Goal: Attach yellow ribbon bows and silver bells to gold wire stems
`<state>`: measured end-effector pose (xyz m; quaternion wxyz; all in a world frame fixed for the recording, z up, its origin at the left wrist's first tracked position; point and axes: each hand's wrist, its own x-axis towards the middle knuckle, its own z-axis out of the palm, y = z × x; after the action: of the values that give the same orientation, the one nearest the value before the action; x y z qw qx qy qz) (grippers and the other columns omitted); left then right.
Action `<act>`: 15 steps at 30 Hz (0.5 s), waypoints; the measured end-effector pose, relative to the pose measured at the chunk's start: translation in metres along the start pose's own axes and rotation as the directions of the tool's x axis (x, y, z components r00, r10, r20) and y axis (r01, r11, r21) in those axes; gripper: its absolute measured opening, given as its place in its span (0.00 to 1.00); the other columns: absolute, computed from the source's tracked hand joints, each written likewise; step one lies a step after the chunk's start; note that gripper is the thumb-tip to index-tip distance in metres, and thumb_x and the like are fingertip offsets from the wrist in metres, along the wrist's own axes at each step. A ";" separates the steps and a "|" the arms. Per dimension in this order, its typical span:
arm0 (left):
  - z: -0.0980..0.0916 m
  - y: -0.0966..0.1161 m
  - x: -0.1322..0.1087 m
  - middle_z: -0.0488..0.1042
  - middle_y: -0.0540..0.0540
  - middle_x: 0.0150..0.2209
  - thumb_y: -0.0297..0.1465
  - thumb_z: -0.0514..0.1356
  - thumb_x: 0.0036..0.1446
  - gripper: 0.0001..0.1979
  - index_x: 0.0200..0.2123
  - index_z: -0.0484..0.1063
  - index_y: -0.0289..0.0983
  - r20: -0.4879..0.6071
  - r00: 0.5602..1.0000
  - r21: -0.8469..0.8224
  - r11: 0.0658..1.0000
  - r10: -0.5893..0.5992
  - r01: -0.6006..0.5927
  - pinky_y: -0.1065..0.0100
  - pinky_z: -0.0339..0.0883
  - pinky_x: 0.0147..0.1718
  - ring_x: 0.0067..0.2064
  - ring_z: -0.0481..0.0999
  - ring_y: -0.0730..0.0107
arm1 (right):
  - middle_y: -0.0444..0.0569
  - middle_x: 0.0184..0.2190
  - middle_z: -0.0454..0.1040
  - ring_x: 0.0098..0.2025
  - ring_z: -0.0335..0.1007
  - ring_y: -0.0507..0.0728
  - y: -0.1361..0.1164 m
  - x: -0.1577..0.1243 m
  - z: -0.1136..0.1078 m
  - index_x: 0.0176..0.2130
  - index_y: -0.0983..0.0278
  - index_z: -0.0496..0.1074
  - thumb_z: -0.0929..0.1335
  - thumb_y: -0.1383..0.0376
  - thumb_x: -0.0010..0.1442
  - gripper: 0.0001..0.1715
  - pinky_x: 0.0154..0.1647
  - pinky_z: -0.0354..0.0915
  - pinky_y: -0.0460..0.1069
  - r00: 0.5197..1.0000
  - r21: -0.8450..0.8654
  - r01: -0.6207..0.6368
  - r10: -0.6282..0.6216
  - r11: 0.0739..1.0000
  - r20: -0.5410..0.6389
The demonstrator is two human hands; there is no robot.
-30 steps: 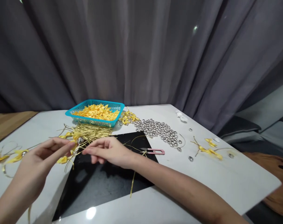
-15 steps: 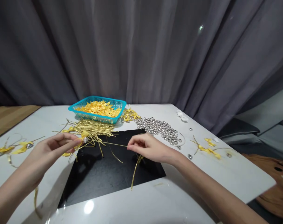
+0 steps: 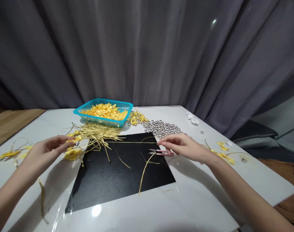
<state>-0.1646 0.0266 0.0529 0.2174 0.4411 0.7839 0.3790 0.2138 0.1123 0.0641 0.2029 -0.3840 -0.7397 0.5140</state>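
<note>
My left hand (image 3: pixel 48 148) pinches a yellow ribbon bow (image 3: pixel 75 139) with a shiny silver bead on it. Between the fingertips of my right hand (image 3: pixel 182 144) is the end of a thin gold cord (image 3: pixel 134 142). The cord runs nearly straight from the bow across to the right hand, above a black mat (image 3: pixel 105 183). Just below my right hand lies a pair of pink-handled thread snips (image 3: pixel 165 153), partly on the mat. Loose gold cord pieces (image 3: pixel 144 174) rest near the snips. Another yellow bow (image 3: pixel 72 153) lies under my left fingertips.
A blue plastic basket (image 3: pixel 76 111) of yellow ribbon bows stands at the back. In front of it is a heap of cut gold cords (image 3: pixel 100 132). Silver beads (image 3: pixel 161 129) are spread behind my right hand. Finished-looking bow pieces (image 3: pixel 7 154) lie left, others (image 3: pixel 223 154) right.
My right hand has moved right and slightly up, drawing the gold cord out longer. The pink snips have come into view beneath it. My left hand has shifted slightly left.
</note>
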 end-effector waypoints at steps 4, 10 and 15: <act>0.011 0.000 -0.003 0.78 0.38 0.44 0.50 0.64 0.35 0.30 0.38 0.75 0.36 0.113 0.994 -0.102 0.995 -0.006 0.017 0.59 0.60 0.50 0.50 0.72 0.47 | 0.46 0.24 0.74 0.22 0.66 0.47 -0.005 -0.009 -0.005 0.46 0.65 0.68 0.68 0.59 0.61 0.16 0.23 0.63 0.41 0.997 0.181 0.066 -0.072 0.981 0.030; 0.043 -0.005 -0.016 0.76 0.50 0.28 0.45 0.66 0.44 0.27 0.47 0.72 0.39 0.123 0.986 -0.280 0.957 0.113 -0.075 0.70 0.62 0.31 0.32 0.72 0.64 | 0.50 0.34 0.78 0.18 0.66 0.45 -0.022 -0.011 0.010 0.38 0.66 0.70 0.73 0.57 0.56 0.16 0.16 0.59 0.38 0.873 0.605 0.264 -0.453 0.751 0.182; 0.056 0.002 -0.030 0.80 0.45 0.37 0.45 0.67 0.43 0.18 0.34 0.80 0.39 0.196 0.981 -0.360 0.931 0.018 0.054 0.69 0.64 0.37 0.42 0.74 0.60 | 0.50 0.40 0.78 0.18 0.65 0.44 -0.041 -0.002 0.040 0.40 0.64 0.73 0.67 0.66 0.64 0.05 0.16 0.61 0.39 0.850 0.636 0.259 -0.484 0.727 0.207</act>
<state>-0.1103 0.0237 0.0197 0.3748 0.4211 0.6790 0.4703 0.1725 0.0795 0.0858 0.2730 -0.0427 -0.6308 0.7251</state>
